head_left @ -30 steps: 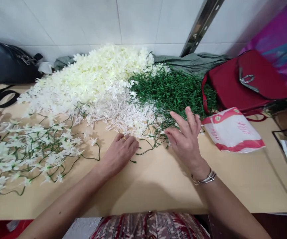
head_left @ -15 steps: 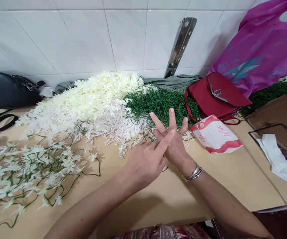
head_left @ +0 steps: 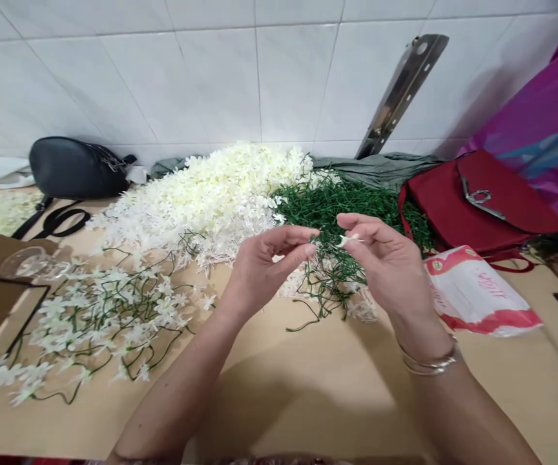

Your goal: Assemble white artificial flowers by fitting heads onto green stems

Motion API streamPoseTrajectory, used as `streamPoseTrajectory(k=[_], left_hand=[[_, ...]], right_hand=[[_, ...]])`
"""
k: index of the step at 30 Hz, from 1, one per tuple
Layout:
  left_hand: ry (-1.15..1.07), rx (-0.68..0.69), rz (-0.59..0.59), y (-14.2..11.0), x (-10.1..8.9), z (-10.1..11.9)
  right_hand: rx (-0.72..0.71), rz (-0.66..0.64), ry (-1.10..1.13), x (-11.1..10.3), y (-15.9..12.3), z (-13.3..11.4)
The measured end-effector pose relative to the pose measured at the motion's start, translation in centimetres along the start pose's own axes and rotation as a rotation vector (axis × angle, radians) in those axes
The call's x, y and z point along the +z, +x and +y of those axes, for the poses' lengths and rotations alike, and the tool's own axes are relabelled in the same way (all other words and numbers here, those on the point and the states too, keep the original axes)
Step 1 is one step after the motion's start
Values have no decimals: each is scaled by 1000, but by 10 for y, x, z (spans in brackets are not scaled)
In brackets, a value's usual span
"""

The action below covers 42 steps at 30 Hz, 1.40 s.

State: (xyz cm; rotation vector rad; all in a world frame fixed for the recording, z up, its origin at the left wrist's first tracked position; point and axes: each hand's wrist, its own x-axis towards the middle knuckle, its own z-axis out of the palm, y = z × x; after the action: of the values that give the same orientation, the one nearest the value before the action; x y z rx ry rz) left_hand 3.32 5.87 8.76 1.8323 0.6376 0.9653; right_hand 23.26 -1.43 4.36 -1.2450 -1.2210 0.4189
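Stemmed artificial flowers (head_left: 138,316) at 8 o'clock, set apart probably against mixing; loose blossom heap (head_left: 230,184) at 11 o'clock. Left hand (head_left: 257,268) pinches what looks like a green stem (head_left: 313,239); stem heap (head_left: 330,194) at 1 o'clock, likely for reach; right hand (head_left: 398,274) pinches a white blossom (head_left: 348,240).

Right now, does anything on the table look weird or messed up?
Nothing looks clearly broken. One thing is a bit untidy: a curly green stem lies out on the bare table, in front of the green pile, where most of the others are heaped together.
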Motion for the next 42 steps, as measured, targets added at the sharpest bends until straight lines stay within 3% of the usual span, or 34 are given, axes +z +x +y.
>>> streamPoseTrajectory(k=[3,8,21,36,42], left_hand=[[-87,-39,-42,1,8,-7],[20,4,-27,-1,18,-9],[207,75,-84,-3,19,-4],[368,219,-180,-4,16,-11],[309,157,-204,-1,19,-19]], right_hand=[[143,-104,249,-3,-1,-6],[326,-202,336,-7,-2,-8],[526,-331,461,-11,1,-15],[526,-283,407,-5,-8,-12],[574,-323,396,-7,-3,-6]])
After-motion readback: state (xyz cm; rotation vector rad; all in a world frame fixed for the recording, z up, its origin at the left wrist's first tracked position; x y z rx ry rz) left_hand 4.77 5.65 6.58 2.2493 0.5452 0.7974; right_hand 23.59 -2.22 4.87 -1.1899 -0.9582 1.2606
